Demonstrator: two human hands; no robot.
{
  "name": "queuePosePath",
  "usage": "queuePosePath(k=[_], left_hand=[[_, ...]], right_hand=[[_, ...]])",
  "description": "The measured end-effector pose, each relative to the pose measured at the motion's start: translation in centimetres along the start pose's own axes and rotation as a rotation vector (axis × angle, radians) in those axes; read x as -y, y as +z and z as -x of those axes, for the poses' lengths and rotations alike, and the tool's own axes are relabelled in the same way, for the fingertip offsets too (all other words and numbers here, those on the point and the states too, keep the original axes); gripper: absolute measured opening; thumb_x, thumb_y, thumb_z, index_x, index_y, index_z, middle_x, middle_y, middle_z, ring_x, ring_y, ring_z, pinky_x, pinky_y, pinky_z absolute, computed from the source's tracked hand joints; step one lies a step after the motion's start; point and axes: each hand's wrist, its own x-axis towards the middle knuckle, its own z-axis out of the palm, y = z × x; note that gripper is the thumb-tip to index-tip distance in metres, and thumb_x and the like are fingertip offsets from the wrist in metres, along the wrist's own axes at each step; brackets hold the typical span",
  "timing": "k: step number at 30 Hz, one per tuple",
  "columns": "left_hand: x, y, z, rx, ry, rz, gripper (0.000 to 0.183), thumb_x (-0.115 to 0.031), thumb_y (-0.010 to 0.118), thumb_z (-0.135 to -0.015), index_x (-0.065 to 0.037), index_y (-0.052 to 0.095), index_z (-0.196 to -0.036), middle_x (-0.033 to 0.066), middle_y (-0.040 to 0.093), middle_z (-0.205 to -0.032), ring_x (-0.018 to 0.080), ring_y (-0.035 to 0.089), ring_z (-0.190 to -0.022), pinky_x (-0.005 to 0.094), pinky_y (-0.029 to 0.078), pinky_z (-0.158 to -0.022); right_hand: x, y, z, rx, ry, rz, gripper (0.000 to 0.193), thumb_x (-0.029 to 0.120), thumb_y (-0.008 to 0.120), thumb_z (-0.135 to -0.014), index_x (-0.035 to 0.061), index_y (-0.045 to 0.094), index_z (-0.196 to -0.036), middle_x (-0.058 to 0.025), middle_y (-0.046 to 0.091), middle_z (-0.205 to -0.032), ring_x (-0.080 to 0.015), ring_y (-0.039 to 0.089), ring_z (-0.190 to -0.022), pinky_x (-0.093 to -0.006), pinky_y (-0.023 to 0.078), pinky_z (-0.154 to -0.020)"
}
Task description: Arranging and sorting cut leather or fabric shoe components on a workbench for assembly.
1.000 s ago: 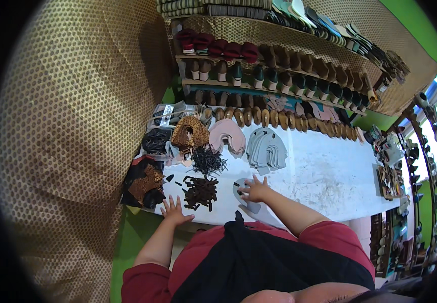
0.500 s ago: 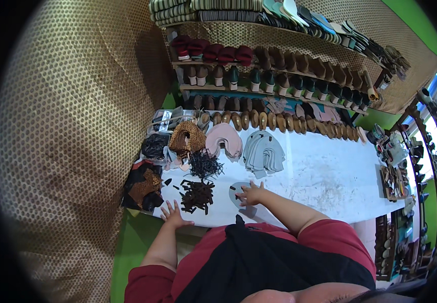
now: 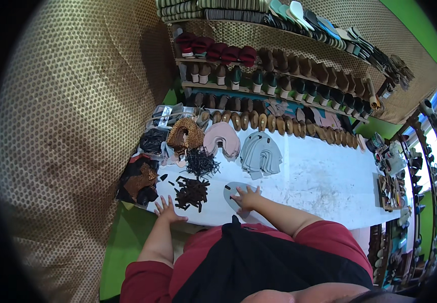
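Grey shoe-upper piece (image 3: 234,192) at tabletop (image 3: 329,182) near edge, pinned flat under spread right hand (image 3: 248,198); left hand (image 3: 167,209) open beside dark strips (image 3: 191,192); looks like positioning step, next needs a strip picked.

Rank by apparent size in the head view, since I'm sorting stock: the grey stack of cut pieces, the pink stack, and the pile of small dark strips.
1. Grey stack
2. Pink stack
3. Dark strips, close to the pink stack, so unsure.

Matt grey leather-like shoe upper piece (image 3: 236,192) lies on a scuffed, smooth white table (image 3: 324,182) beside dark matt strips (image 3: 190,192).
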Motion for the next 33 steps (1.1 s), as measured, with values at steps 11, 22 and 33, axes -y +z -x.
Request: queuePosePath(k=[11,22,33], left_hand=[[-0.2,-0.2,-0.1,0.014,-0.027,-0.013,0.162,-0.071,0.088,-0.046,-0.025,-0.019,-0.158,0.0168,-0.025,-0.164,0.0476,-0.020,-0.149,0.0645,0.001,-0.118],[-0.4,-0.3,0.2,0.014,-0.017,-0.005,0.161,-0.071,0.089,-0.046,-0.025,-0.018,-0.158,0.0164,-0.025,-0.164,0.0479,-0.020,-0.149,0.0648,0.001,-0.118],[-0.4,-0.4,-0.2,0.030,-0.014,0.017,0.154,-0.071,0.085,-0.054,-0.026,-0.019,-0.158,0.0152,-0.027,-0.163,0.0484,-0.023,-0.148,0.0654,-0.001,-0.117]], right_hand=[[0.0,0.0,1.2,-0.097,-0.026,0.004,0.074,0.066,0.052,-0.091,0.0438,0.025,-0.156,-0.0037,0.014,-0.168,-0.0419,0.006,-0.153,-0.0798,0.003,-0.109],[0.7,2.6,-1.7,-0.228,-0.169,-0.050,0.096,0.064,0.051,-0.092,0.0035,0.017,-0.158,-0.0220,0.015,-0.165,-0.0368,0.012,-0.153,-0.0488,0.011,-0.124],[0.0,4.6,-2.7,-0.382,-0.292,-0.035,0.098,0.067,0.048,-0.092,0.0005,0.017,-0.157,-0.0215,0.015,-0.165,-0.0379,0.014,-0.153,-0.0497,0.012,-0.123]])
